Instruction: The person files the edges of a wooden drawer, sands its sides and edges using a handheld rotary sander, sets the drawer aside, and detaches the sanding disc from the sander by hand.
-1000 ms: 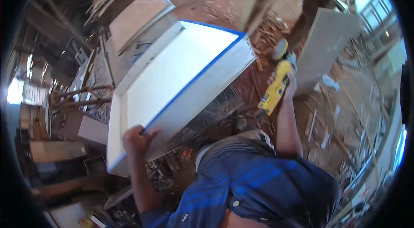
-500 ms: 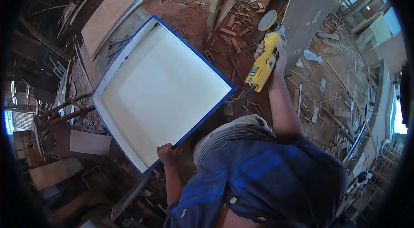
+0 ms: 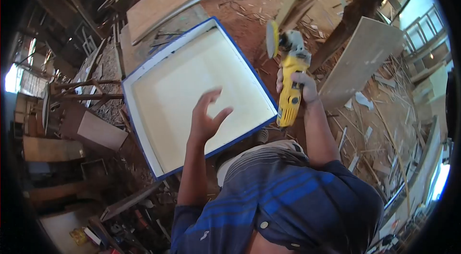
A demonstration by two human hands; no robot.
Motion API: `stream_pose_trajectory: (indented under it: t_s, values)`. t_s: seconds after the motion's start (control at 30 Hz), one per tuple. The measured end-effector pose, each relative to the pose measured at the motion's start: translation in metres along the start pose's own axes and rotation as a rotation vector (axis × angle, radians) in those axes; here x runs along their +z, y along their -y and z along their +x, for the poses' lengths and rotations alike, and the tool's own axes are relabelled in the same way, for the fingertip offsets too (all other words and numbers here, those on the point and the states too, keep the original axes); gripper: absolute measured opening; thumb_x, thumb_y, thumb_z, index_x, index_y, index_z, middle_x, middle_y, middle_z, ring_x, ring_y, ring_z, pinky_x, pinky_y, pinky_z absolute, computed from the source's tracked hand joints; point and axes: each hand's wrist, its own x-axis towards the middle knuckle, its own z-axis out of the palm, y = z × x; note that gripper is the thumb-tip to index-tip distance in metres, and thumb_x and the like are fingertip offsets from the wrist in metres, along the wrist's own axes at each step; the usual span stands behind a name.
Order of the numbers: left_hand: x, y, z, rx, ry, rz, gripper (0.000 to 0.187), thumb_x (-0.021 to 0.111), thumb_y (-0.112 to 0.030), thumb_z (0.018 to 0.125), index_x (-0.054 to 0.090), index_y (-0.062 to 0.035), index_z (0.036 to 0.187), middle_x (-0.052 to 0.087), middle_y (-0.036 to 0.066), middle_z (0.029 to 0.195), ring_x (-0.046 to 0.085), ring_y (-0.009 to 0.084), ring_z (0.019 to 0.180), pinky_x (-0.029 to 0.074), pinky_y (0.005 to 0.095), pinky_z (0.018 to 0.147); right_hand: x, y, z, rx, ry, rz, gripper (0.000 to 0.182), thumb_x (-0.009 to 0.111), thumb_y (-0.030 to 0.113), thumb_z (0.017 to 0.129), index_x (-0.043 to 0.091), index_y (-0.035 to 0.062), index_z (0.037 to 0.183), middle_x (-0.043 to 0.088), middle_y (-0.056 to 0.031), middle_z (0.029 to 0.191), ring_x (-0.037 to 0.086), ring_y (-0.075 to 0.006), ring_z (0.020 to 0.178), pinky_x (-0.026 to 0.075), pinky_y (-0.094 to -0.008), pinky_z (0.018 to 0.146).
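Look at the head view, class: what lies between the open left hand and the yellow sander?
In the head view, only the tray's pale floor and blue near-right rim lie between the left hand and the sander, which the right hand grips.

One white tray (image 3: 163, 95), one yellow sander (image 3: 289, 91), two hands.

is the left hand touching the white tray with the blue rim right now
Cannot tell. In the head view the left hand is open, fingers spread, over the tray, gripping no edge, but one view shows neither contact nor gap.
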Motion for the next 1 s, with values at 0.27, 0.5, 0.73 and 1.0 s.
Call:
stream_pose_trajectory:
  t_s: [0.27, 0.5, 0.73, 1.0]
  values:
    - [-0.025, -0.073, 0.076, 0.248, 0.020, -0.343, 0.111, 0.101, -0.023, 0.072, 0.038, -0.0076, 0.163, 0.038, 0.016, 0.169, 0.045, 0.0332, 0.152, 0.048, 0.0496, 0.118, 0.052, -0.004, 0.004, 0.118, 0.231, -0.053, 0.054, 0.080, 0.011, 0.080, 0.059, 0.0018, 0.128, 0.070, -0.0120, 0.094, 0.072, -0.0245, 0.076, 0.061, -0.0390, 0.070]
    - [-0.029, -0.071, 0.088, 0.210, 0.062, -0.301, 0.109, 0.101, -0.015, 0.071, 0.040, 0.0005, 0.160, 0.048, 0.018, 0.161, 0.053, 0.0327, 0.145, 0.054, 0.0460, 0.111, 0.061, -0.001, 0.011, 0.233, 0.202, -0.093, 0.057, 0.082, 0.024, 0.077, 0.061, 0.0017, 0.125, 0.071, -0.0133, 0.092, 0.072, -0.0251, 0.074, 0.061, -0.0387, 0.066]
    - [-0.027, -0.058, 0.095, -0.131, 0.078, -0.576, 0.087, 0.094, -0.019, 0.083, 0.047, 0.0094, 0.151, 0.062, 0.021, 0.142, 0.068, 0.0279, 0.123, 0.060, 0.0413, 0.102, 0.061, 0.004, 0.019, 0.296, 0.206, -0.057, 0.039, 0.079, 0.012, 0.083, 0.065, 0.0008, 0.118, 0.070, -0.0099, 0.089, 0.073, -0.0232, 0.075, 0.061, -0.0390, 0.067]
    - [-0.022, -0.061, 0.092, -0.054, 0.058, -0.609, 0.088, 0.097, -0.020, 0.080, 0.049, 0.0091, 0.149, 0.066, 0.021, 0.136, 0.069, 0.0295, 0.121, 0.059, 0.0444, 0.106, 0.057, 0.005, 0.022, 0.306, 0.226, -0.077, 0.044, 0.079, 0.012, 0.081, 0.065, 0.0005, 0.121, 0.071, -0.0102, 0.091, 0.073, -0.0219, 0.075, 0.063, -0.0385, 0.068]
